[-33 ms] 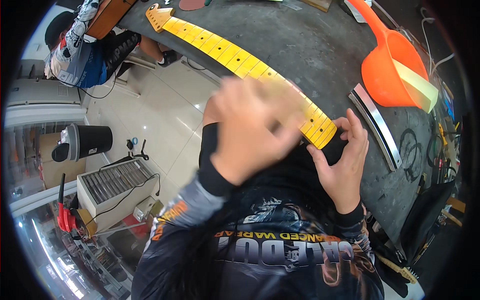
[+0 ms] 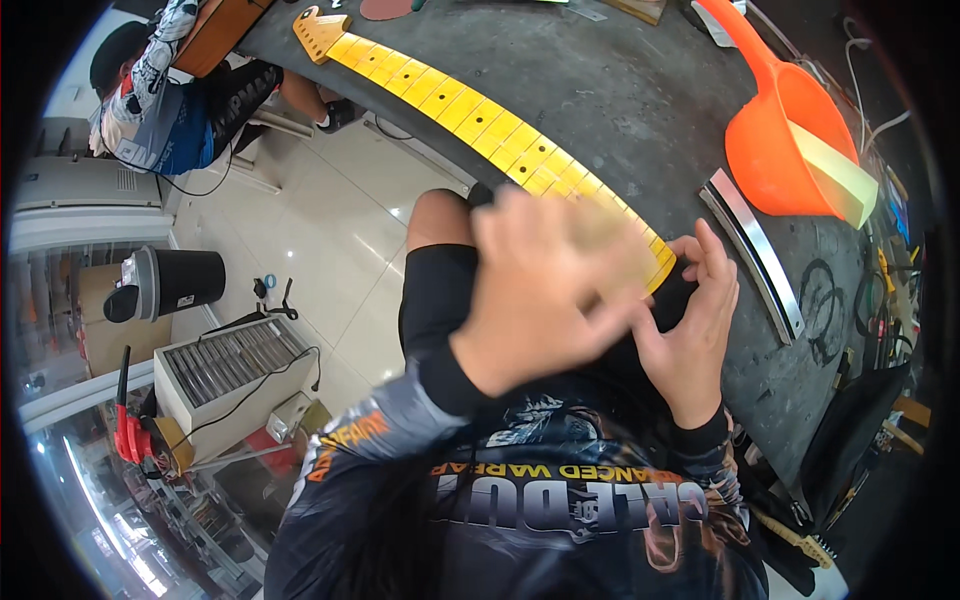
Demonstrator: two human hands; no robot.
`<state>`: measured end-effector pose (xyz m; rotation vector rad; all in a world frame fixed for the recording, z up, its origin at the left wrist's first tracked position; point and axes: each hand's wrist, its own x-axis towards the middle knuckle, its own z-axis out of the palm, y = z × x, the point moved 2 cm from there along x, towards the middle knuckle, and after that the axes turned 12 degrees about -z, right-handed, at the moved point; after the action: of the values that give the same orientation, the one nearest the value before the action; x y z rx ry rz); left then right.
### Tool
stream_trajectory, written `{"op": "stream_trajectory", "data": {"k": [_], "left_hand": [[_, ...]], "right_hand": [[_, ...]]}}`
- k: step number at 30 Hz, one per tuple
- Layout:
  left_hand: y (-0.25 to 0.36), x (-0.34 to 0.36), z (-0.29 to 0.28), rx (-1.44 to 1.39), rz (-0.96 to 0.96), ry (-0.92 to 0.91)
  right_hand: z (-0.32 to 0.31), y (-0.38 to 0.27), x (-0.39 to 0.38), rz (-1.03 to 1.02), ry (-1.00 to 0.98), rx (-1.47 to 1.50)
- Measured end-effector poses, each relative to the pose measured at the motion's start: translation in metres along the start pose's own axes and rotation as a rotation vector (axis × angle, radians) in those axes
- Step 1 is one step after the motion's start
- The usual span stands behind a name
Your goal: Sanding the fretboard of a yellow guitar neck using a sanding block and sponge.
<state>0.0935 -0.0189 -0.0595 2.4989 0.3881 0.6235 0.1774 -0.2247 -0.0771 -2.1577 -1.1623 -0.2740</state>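
Observation:
A yellow maple guitar neck (image 2: 460, 105) with dark dot inlays stretches diagonally across the dark worktable, headstock at the upper left. My left hand (image 2: 540, 290) is motion-smeared over the neck's lower end, hiding part of the fretboard; whether it holds anything is unclear. My right hand (image 2: 690, 330) grips that end by its edge, thumb below and fingers curled at the right side. To the right lies a long silver-and-black bar (image 2: 755, 260).
An orange scoop (image 2: 760, 150) holds a pale yellow block (image 2: 830, 175) on the table (image 2: 650, 90). A person (image 2: 160, 130) sits at upper left. A black bin (image 2: 180, 285) and grey slatted unit (image 2: 225, 370) stand left. Cables and tools crowd the right edge.
My left hand has slid rightward along the fretboard toward the neck's end, uncovering more frets behind it and covering the last ones. My right hand is nearly unmoved.

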Motion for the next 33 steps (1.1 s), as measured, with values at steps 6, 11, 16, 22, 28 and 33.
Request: {"op": "stream_trajectory", "data": {"k": [6, 11, 16, 22, 28, 33], "left_hand": [[-0.049, 0.029, -0.023, 0.24, -0.025, 0.11], [0.02, -0.015, 0.007, -0.077, 0.063, 0.022], [-0.064, 0.037, -0.024, 0.233, -0.083, 0.179], [0.016, -0.015, 0.008, -0.01, 0.074, 0.002], [-0.051, 0.016, -0.007, 0.106, -0.055, 0.204], [0.013, -0.007, -0.001, 0.063, 0.078, -0.011]], "right_hand": [[0.0, 0.001, 0.0, 0.005, 0.0, -0.004], [0.0, 0.003, -0.001, 0.021, -0.023, 0.0], [-0.003, 0.005, -0.002, 0.013, 0.001, 0.014], [-0.001, 0.009, -0.003, 0.018, -0.007, 0.055], [-0.002, 0.005, 0.0, -0.008, -0.003, 0.03], [-0.003, 0.009, -0.002, 0.015, 0.007, 0.053]]}}
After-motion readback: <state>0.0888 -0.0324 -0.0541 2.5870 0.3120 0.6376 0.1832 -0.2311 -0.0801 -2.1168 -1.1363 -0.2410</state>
